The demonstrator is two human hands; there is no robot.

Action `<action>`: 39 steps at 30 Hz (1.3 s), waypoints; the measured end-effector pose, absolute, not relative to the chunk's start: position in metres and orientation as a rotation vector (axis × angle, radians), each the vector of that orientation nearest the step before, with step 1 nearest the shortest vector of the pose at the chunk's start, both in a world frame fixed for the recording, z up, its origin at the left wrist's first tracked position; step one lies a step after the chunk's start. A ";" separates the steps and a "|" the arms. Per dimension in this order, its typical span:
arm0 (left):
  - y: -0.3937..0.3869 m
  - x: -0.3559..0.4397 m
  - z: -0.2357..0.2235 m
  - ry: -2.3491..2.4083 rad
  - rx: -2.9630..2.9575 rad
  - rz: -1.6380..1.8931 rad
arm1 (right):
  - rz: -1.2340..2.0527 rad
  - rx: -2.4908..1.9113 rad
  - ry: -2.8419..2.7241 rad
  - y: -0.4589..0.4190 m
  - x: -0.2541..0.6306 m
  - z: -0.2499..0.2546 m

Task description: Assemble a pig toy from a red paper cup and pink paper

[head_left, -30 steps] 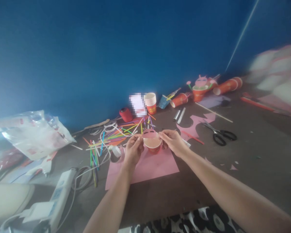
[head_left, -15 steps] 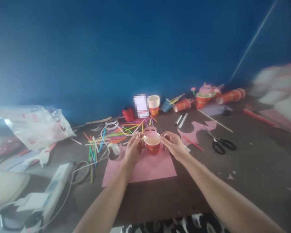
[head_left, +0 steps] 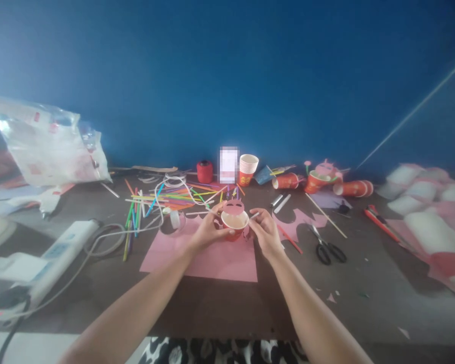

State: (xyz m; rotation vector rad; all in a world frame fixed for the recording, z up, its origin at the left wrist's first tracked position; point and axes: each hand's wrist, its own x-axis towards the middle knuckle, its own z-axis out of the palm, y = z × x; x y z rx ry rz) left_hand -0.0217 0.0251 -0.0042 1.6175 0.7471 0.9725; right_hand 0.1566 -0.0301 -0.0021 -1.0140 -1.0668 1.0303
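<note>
A red paper cup (head_left: 233, 234) stands in front of me, tilted so that its pale inside shows. A pink paper face (head_left: 233, 207) with dark markings rises from its far rim. My left hand (head_left: 208, 228) is wrapped around the cup's left side, thumb along the front. Close to the rim on the right, my right hand (head_left: 266, 231) pinches a short white stick (head_left: 255, 215). Beneath the cup lies a sheet of pink paper (head_left: 212, 265). Some of the right fingers are hidden behind the hand.
Scissors (head_left: 328, 250), a pink paper offcut (head_left: 298, 227) and a red utility knife (head_left: 381, 223) lie to the right. Coloured sticks (head_left: 174, 198), a glue gun (head_left: 47, 200) and a power strip (head_left: 62, 253) are left. Stacked cups (head_left: 247, 169) and a finished-looking decorated cup (head_left: 315, 183) stand behind.
My view has shifted, so the table's things sit differently in the picture. The left thumb now lies across the cup's front, and the cup tilts more towards me. The right hand keeps the white stick.
</note>
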 end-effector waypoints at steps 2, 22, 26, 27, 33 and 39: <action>0.023 -0.020 -0.004 0.747 1.665 0.966 | 1.021 -1.016 -1.056 -0.030 0.156 -0.002; 0.017 -0.020 -0.005 0.624 1.181 1.032 | 1.081 -1.036 -1.065 -0.030 0.153 -0.007; 0.013 -0.020 0.000 0.594 1.244 0.947 | 1.023 -1.128 -1.155 -0.032 0.153 -0.007; 0.011 -0.020 0.002 0.591 1.261 0.925 | 1.001 -1.140 -1.169 -0.033 0.152 -0.006; 0.008 -0.019 0.005 0.629 1.334 0.925 | 0.938 -1.107 -1.129 -0.035 0.149 -0.003; 0.010 -0.019 -0.001 0.658 1.396 0.911 | 0.902 -1.181 -1.148 -0.036 0.150 0.005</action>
